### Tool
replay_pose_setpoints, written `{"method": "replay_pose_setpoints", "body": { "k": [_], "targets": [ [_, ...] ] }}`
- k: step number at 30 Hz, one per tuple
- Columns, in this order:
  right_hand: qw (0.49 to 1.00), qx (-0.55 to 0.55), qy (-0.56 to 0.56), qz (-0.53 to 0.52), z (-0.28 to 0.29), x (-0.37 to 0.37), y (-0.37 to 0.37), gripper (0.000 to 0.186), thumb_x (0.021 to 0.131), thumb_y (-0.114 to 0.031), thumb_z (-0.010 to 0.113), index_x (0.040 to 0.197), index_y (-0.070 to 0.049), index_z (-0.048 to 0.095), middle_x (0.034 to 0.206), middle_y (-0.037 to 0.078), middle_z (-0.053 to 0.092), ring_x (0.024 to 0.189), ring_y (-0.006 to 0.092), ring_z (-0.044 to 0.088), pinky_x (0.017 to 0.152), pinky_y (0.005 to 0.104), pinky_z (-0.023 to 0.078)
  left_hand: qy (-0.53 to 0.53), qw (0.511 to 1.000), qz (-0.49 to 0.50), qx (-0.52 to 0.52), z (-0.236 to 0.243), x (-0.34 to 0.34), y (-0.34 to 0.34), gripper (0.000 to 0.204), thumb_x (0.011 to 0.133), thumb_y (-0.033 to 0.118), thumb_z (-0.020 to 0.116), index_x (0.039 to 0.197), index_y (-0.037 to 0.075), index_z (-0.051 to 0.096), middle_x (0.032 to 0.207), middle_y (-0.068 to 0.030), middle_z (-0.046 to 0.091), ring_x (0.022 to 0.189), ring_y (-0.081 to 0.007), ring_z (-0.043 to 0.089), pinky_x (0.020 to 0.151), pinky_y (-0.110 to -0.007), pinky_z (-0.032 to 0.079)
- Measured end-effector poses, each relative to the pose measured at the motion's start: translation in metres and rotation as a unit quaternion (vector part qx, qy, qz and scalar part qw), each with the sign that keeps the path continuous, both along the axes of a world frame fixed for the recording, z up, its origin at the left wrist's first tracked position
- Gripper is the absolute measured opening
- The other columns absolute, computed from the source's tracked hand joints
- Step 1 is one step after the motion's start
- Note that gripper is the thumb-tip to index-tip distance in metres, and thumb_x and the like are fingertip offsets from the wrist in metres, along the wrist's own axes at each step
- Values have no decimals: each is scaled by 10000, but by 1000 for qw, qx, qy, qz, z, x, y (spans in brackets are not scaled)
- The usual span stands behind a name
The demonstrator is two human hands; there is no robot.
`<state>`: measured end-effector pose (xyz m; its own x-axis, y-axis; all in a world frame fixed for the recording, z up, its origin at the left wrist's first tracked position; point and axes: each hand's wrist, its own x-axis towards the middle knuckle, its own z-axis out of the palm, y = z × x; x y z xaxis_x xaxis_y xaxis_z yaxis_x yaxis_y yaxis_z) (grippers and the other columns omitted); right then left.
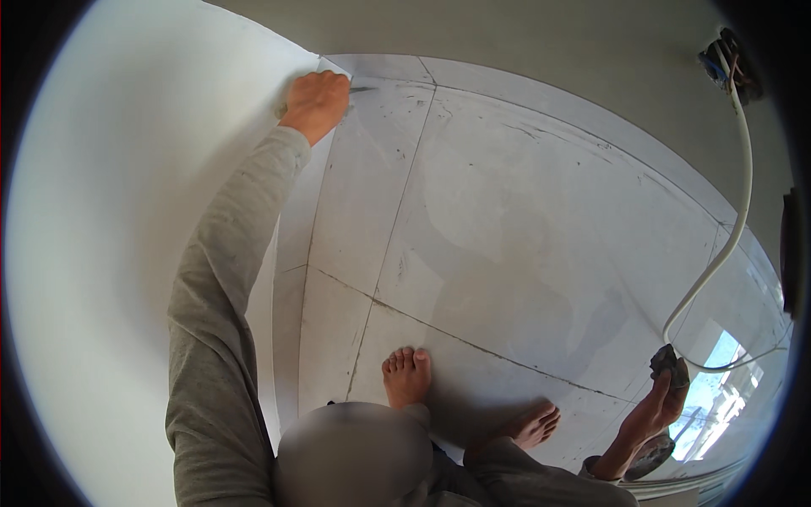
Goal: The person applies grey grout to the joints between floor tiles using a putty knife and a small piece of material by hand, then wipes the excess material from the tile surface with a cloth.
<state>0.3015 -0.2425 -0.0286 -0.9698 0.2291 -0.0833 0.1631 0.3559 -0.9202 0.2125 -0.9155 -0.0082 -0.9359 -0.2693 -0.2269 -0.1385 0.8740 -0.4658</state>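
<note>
My left hand (318, 103) is closed in a fist at the far left corner, where the white wall (144, 169) meets the tile skirting (376, 67). Its fingers face away, so whatever they hold is hidden. A short dark streak lies on the floor tile just right of the fist. At the lower right my right hand (655, 410) is raised, its fingers closed around a dark grey lump (666, 365). What the lump is made of cannot be told. Behind my right wrist shows part of a rounded dark object (652, 459).
Large pale floor tiles (507, 228) carry dark joints and smudges. From a wall opening with loose wires (731, 68), a white cable (735, 211) droops to the floor at right. My bare feet (406, 376) stand on the tiles. Bright window light reflects at lower right.
</note>
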Motion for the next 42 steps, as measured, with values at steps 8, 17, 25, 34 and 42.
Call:
{"method": "replay_pose_setpoints", "body": {
  "k": [8, 17, 25, 34, 42],
  "targets": [
    [1000, 9, -15, -6, 3, 0, 4, 383, 1036, -134, 595, 1395, 1, 580, 1198, 115, 713, 1089, 183, 672, 941, 327, 507, -71, 996, 58, 5, 17, 90, 40, 126, 901, 86, 607, 911, 69, 732, 960, -157, 734, 904, -349, 723, 743, -458, 574],
    [1000, 2, -10, -2, 1, 0, -6, 371, 1029, -113, 597, 1374, 21, 591, 1180, 117, 721, 1069, 182, 683, 930, 320, 516, 146, 976, 103, 125, -37, 90, 54, 457, 1038, 241, 551, 1422, -4, 523, 1209, -225, 602, 1024, -404, 650, 776, -510, 564],
    [1000, 12, -19, 2, 3, -3, -10, 376, 1026, -103, 598, 1378, 27, 583, 1183, 116, 723, 1070, 182, 685, 929, 310, 515, 132, 985, 103, 49, -47, 33, 42, 491, 980, 128, 578, 1454, 18, 509, 1274, -214, 616, 1084, -393, 651, 843, -472, 594],
    [1000, -4, -7, 30, -4, -5, -23, 378, 1029, -125, 607, 1377, 18, 584, 1169, 101, 724, 1049, 156, 676, 905, 295, 506, 81, 993, 82, -7, -57, 14, 44, 367, 938, 88, 589, 1291, -4, 628, 1145, -194, 666, 992, -323, 696, 807, -397, 594],
    [999, 2, 15, 34, 2, -4, -21, 368, 1028, -130, 608, 1369, 7, 597, 1149, 94, 729, 1022, 149, 678, 898, 293, 505, 130, 973, 146, 122, -28, 131, 87, 420, 990, 165, 567, 1346, -56, 545, 1092, -239, 620, 963, -416, 649, 776, -488, 571]
  ]
}}
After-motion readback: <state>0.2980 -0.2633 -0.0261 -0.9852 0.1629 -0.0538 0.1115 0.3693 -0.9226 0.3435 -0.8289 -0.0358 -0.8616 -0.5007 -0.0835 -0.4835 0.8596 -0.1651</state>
